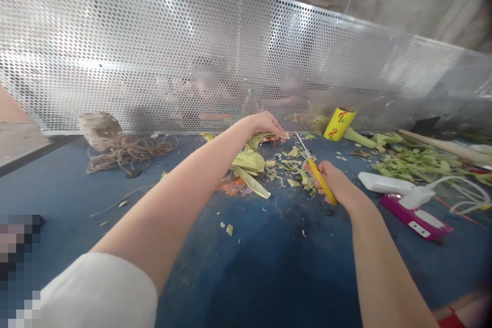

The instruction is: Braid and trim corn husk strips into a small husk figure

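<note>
My left hand (269, 125) is stretched out over the table, its fingers closed on a pale green leaf strip (263, 138). To its right, my right hand (329, 177) grips a knife (322, 182) by its straight yellow handle. The thin blade points up and away, its tip near the fingers of my left hand, apart from the leaf as far as I can tell. Below my left hand lies a heap of yellow-green leaves (249, 160). Cut leaf shreds (294, 166) are scattered between the hands. Part of the heap is hidden behind my left forearm.
A perforated metal screen (230, 36) closes off the back of the blue table (246, 256). Tangled twine (130, 151) lies at left. At right are a yellow roll (340, 124), green stalks (423, 161), and a magenta power strip (417, 218) with a white plug and cable.
</note>
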`<state>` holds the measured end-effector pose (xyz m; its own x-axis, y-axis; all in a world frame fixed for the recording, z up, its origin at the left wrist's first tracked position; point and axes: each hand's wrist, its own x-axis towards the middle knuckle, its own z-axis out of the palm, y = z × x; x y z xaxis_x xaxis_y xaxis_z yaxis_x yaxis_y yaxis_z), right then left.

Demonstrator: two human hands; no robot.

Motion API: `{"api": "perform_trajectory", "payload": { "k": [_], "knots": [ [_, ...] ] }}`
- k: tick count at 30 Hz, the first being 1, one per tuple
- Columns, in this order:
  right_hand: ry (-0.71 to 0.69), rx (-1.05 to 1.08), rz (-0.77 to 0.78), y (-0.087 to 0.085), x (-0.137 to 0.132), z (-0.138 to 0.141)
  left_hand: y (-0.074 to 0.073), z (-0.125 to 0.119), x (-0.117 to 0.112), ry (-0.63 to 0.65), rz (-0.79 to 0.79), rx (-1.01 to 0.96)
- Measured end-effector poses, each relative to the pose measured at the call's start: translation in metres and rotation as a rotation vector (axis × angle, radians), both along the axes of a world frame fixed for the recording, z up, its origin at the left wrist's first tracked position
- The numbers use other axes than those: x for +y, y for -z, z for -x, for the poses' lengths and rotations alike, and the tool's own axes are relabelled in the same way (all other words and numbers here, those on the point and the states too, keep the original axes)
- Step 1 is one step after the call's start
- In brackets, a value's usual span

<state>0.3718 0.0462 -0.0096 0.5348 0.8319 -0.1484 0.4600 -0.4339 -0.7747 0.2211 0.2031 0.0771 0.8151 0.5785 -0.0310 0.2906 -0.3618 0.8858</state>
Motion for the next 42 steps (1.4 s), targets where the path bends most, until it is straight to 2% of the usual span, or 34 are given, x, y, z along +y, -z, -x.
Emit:
{"api": "perform_trajectory", "payload": {
  "k": [4, 6, 8, 12, 15, 17, 20, 22, 23, 26, 27, 29, 34, 38, 42],
  "knots": [
    [-0.028, -0.24, 0.004, -0.01, -0.004, 0.021, -0.003, 0.034, -0.037, -0.118, -0.009, -0.195],
    [-0.134, -0.373, 0.028, -0.012, -0.008, 0.04, -0.002, 0.059, -0.06, -0.171, -0.01, -0.283],
    [-0.313, -0.464, 0.054, -0.01, -0.015, 0.062, 0.002, 0.087, -0.085, -0.225, 0.008, -0.356],
    [-0.672, -0.475, 0.073, 0.002, -0.031, 0.099, 0.018, 0.142, -0.135, -0.386, 0.199, -0.548],
    [-0.786, -0.51, 0.084, 0.012, -0.041, 0.114, 0.036, 0.173, -0.164, -0.535, 0.284, -0.637],
    [-0.805, -0.535, 0.06, 0.015, -0.043, 0.121, 0.049, 0.186, -0.177, -0.619, 0.304, -0.656],
    [-0.783, -0.643, -0.128, 0.011, -0.042, 0.134, 0.061, 0.197, -0.185, -0.668, 0.286, -0.674],
    [-0.792, -0.543, -0.301, 0.005, -0.042, 0.15, 0.062, 0.202, -0.186, -0.683, 0.256, -0.7],
    [-0.809, -0.405, -0.352, 0.002, -0.043, 0.161, 0.062, 0.204, -0.187, -0.683, 0.237, -0.72],
    [-0.97, 0.2, -0.261, -0.004, -0.044, 0.196, 0.057, 0.211, -0.187, -0.67, 0.186, -0.8],
    [-1.016, 0.333, -0.243, -0.005, -0.044, 0.207, 0.056, 0.213, -0.187, -0.673, 0.182, -0.824],
    [-1.076, 0.462, -0.25, -0.004, -0.044, 0.227, 0.056, 0.217, -0.187, -0.701, 0.183, -0.842],
    [-1.062, 0.479, -0.275, -0.001, -0.044, 0.247, 0.059, 0.22, -0.18, -0.772, 0.164, -0.855],
    [-1.05, 0.404, -0.188, -0.001, -0.046, 0.245, 0.059, 0.222, -0.174, -0.818, 0.126, -0.939],
    [-1.041, 0.381, -0.186, -0.001, -0.047, 0.238, 0.058, 0.227, -0.168, -0.904, 0.074, -1.043]
  ]
}}
